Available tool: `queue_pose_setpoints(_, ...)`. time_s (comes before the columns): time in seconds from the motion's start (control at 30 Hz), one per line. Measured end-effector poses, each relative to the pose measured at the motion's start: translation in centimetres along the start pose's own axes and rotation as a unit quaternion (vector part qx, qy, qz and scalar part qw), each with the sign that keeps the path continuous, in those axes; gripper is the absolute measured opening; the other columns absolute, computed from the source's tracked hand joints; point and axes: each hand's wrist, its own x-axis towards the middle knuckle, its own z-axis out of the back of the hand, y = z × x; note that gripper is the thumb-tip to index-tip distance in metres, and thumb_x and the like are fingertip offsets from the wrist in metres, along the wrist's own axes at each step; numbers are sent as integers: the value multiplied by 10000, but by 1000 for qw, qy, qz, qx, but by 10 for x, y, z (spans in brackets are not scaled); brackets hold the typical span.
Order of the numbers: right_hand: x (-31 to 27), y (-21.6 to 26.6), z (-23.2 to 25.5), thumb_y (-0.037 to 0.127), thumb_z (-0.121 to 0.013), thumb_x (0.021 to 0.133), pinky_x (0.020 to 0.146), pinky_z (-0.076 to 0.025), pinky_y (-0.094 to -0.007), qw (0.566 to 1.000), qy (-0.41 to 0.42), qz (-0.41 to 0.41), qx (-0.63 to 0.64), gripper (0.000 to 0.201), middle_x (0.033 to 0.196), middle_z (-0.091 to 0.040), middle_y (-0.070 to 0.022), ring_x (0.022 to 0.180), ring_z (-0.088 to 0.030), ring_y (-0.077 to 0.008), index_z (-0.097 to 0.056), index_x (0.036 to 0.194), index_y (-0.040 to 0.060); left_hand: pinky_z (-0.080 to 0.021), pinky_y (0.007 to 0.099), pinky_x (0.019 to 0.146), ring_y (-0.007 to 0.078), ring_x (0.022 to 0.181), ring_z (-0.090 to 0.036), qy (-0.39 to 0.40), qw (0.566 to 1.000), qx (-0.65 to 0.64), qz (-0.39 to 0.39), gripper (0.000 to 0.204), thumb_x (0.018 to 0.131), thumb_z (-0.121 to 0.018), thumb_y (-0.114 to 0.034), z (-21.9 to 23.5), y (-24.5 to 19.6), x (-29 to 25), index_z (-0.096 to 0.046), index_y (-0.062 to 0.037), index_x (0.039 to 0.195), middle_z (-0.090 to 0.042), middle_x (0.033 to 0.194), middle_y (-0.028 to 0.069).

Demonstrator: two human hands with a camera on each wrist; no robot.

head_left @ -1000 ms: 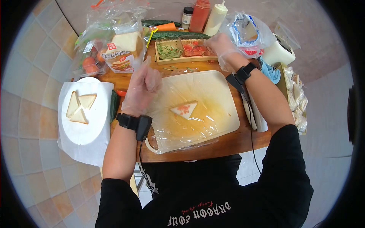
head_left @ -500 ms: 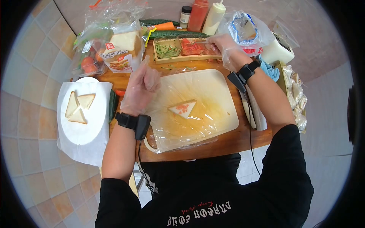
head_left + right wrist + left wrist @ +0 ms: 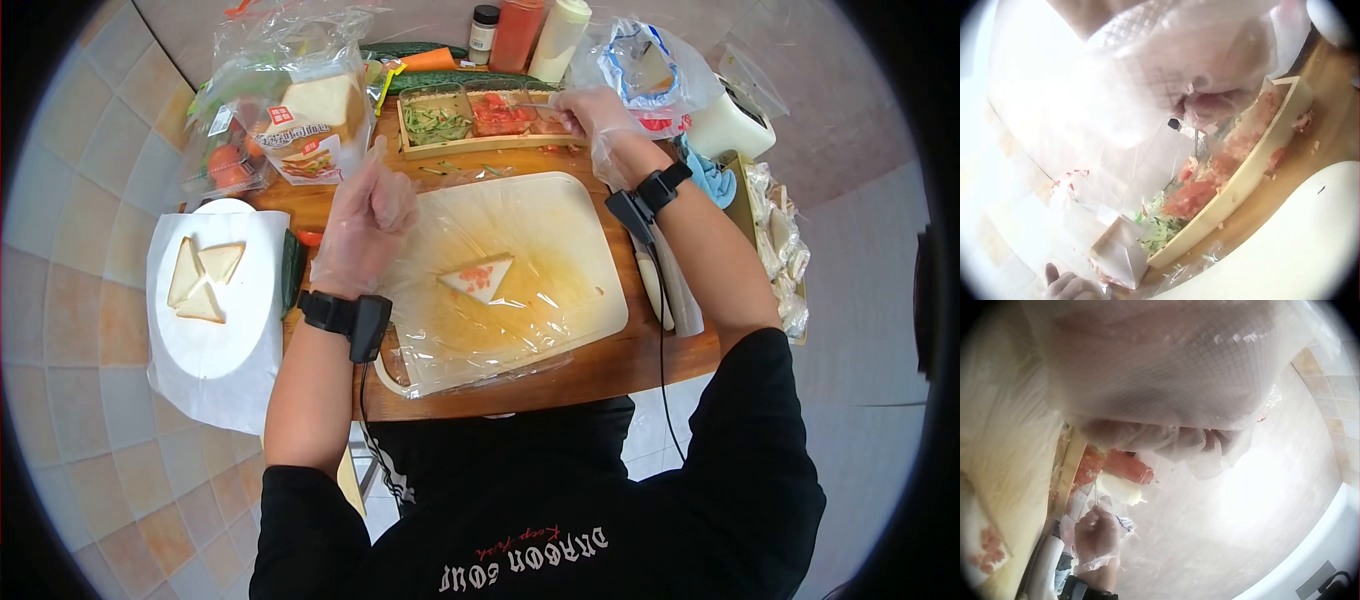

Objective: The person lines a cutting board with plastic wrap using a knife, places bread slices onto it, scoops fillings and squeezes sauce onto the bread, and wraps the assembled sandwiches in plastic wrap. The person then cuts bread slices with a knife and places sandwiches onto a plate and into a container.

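Observation:
My right hand (image 3: 600, 115), in a clear plastic glove, pinches a thin metal utensil (image 3: 1197, 142) at the right end of a wooden tray (image 3: 490, 147). The utensil's lower end is among chopped tomato (image 3: 503, 117); its kind cannot be told. Shredded cucumber (image 3: 437, 122) fills the tray's left compartment. My gloved left hand (image 3: 365, 220) hovers by the left edge of a film-covered cutting board (image 3: 590, 220), fingers loosely curled, holding nothing. On the board lies a bread triangle (image 3: 480, 278) topped with pinkish-red bits.
Three bread triangles (image 3: 185, 272) sit on a white plate (image 3: 215, 350) at left. Behind are bagged sliced bread (image 3: 320, 110), whole cucumbers, a red bottle (image 3: 517, 35) and a pale bottle (image 3: 560, 42). A knife (image 3: 655, 290) lies right of the board, near a box of wrapped items (image 3: 785, 250).
My right hand has drawn slightly right along the tray, with the utensil still in the tomato compartment. My left hand has stayed nearly still; the head view has shifted a little.

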Motion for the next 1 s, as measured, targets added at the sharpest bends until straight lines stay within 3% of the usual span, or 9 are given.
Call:
queue_pose_setpoints(0.17,-3,-5,-7,180,-674,863,472,-349,-344,997,-30,-24,72,297,590,-572,-56,497,-467,-146,-608,625,15,-272,271,590,100,597,-309,-6,1000,1,4,486,1112,-506,-331,-3,0,0,-453,-132,671,-359,640,-35)
queue_pose_setpoints(0.37,6,-15,1,192,-678,886,475,-353,-325,999,9,-7,32,279,602,-569,-44,508,-473,-137,-628,672,20,-275,273,596,101,600,-309,5,1000,9,2,491,1118,-486,-346,-1,0,0,-452,-141,674,-355,641,-38)
queue_pose_setpoints(0.43,0,-8,3,153,-704,918,527,-394,-287,995,6,-49,83,250,648,-567,-20,549,-503,-131,-622,709,43,-278,277,598,102,602,-312,3,1000,14,3,492,1120,-480,-352,-1,0,0,-449,-144,675,-354,641,-39)
queue_pose_setpoints(0.53,-21,2,8,136,-677,937,526,-384,-256,990,28,-25,132,224,656,-561,-2,556,-488,-104,-625,740,44,-285,285,607,106,612,-314,-5,1000,30,0,490,1122,-473,-358,1,-1,-1,-435,-149,681,-343,642,-41)
queue_pose_setpoints(0.57,-29,5,10,118,-658,949,524,-374,-229,985,69,-9,155,189,675,-554,15,573,-478,-76,-629,776,48,-287,289,614,111,615,-313,1,999,38,-4,488,1122,-474,-360,2,0,0,-428,-150,684,-338,644,-41)
queue_pose_setpoints(0.67,-77,23,10,113,-653,950,537,-373,-207,983,68,-27,168,161,696,-554,31,595,-495,-57,-636,804,48,-289,295,631,120,623,-307,0,999,40,-4,478,1116,-487,-354,1,-2,-3,-418,-146,691,-321,646,-38)
queue_pose_setpoints(0.8,-130,14,2,127,-655,950,551,-375,-211,985,110,-46,123,188,695,-555,36,602,-506,-57,-631,777,57,-291,296,639,126,636,-309,4,999,33,-14,469,1103,-519,-337,-2,-1,-1,-422,-136,690,-308,644,-34)
queue_pose_setpoints(0.87,-148,-1,-2,132,-680,933,564,-415,-255,979,177,-17,103,230,684,-581,-4,618,-536,-94,-651,729,30,-296,294,646,130,638,-306,14,999,31,-12,470,1099,-529,-341,2,0,0,-421,-134,691,-308,647,-36)
queue_pose_setpoints(1.0,-174,-11,-15,156,-717,934,550,-421,-264,983,163,-50,66,244,650,-596,-22,582,-545,-95,-674,751,1,-300,293,650,127,639,-307,5,999,33,-13,466,1093,-542,-340,1,0,0,-428,-131,693,-311,651,-36)
